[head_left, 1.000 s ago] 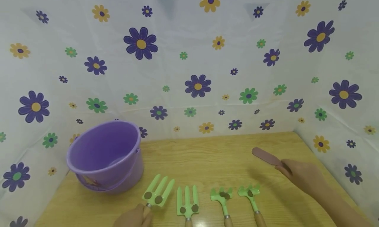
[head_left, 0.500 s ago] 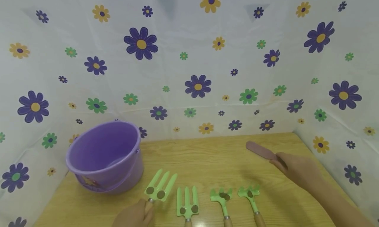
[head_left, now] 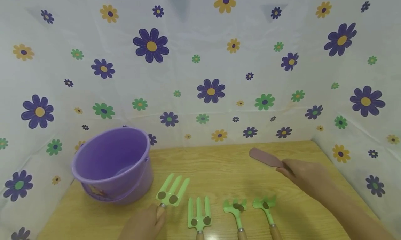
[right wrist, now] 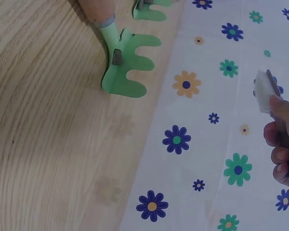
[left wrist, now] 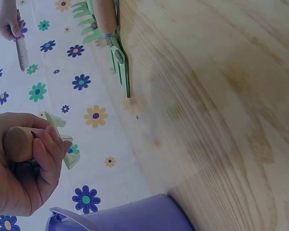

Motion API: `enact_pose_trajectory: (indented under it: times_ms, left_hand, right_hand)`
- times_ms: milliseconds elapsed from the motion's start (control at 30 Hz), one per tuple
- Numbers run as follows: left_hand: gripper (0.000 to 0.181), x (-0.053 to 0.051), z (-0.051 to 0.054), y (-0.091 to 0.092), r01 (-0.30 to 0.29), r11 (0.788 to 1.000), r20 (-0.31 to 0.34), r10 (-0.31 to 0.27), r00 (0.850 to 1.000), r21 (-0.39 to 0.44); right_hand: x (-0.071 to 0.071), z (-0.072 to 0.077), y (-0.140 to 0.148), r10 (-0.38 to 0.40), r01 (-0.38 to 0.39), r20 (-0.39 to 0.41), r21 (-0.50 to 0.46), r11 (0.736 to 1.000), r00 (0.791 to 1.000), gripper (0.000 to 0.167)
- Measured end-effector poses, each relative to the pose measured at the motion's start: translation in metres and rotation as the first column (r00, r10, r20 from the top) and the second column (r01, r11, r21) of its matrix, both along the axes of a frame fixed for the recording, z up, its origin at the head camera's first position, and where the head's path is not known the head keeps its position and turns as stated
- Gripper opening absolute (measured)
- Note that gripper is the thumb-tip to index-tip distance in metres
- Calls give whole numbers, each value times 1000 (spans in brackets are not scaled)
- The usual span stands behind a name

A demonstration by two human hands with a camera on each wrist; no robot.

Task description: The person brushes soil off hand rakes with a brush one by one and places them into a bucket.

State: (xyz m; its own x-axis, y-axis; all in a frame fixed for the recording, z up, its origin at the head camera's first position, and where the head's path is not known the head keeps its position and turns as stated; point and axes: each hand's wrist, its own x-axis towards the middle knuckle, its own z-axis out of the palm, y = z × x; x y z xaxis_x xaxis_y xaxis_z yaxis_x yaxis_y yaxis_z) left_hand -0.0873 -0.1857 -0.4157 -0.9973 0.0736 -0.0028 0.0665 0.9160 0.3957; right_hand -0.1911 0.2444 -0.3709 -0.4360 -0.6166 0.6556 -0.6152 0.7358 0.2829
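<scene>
My left hand (head_left: 142,223) grips the wooden handle of a green garden hand fork (head_left: 171,191), held above the table with its tines pointing away. Two brown patches mark the fork's head. In my right hand (head_left: 305,175) is a brush (head_left: 265,157) with a flat mauve back, raised over the table's right side. Pale bristles (right wrist: 265,91) show in the right wrist view. A second green hand fork (head_left: 199,212) lies on the table between the hands. Right of it lie two small green rakes, one (head_left: 235,208) beside the other (head_left: 265,204), all with brown patches.
A purple bucket (head_left: 145,184) stands at the table's left, its inside facing me, close to the held fork. The wooden table (head_left: 200,163) backs onto a white flower-printed sheet (head_left: 185,73), which also rises along both sides.
My right hand has moved left with the brush. The left hand has lifted the held fork slightly up and to the right. The tools on the table and the bucket stay put.
</scene>
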Motion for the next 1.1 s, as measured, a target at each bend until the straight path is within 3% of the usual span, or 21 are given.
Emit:
enact_pose_trajectory:
  times_ms: [267,567,833,1000,1100]
  left_hand:
    - [22,-4,3,8,96,995,-12,-96,995,20]
    - [23,-3,12,22,89,995,23,-90,996,42]
    - [25,-3,15,25,131,989,35,-134,990,61]
    - [27,-5,15,35,193,981,-35,-192,981,22]
    - [25,-6,16,42,245,969,-85,-245,966,-6]
  right_hand:
    - [9,8,-17,20,-20,18,7,1000,1000,57]
    - [20,16,-33,67,-67,20,-1,998,998,55]
    - [33,19,-47,122,-121,17,-38,992,992,53]
    - [37,19,-59,146,-146,7,-32,989,989,52]
    - [38,19,-66,166,-165,8,-45,985,986,52]
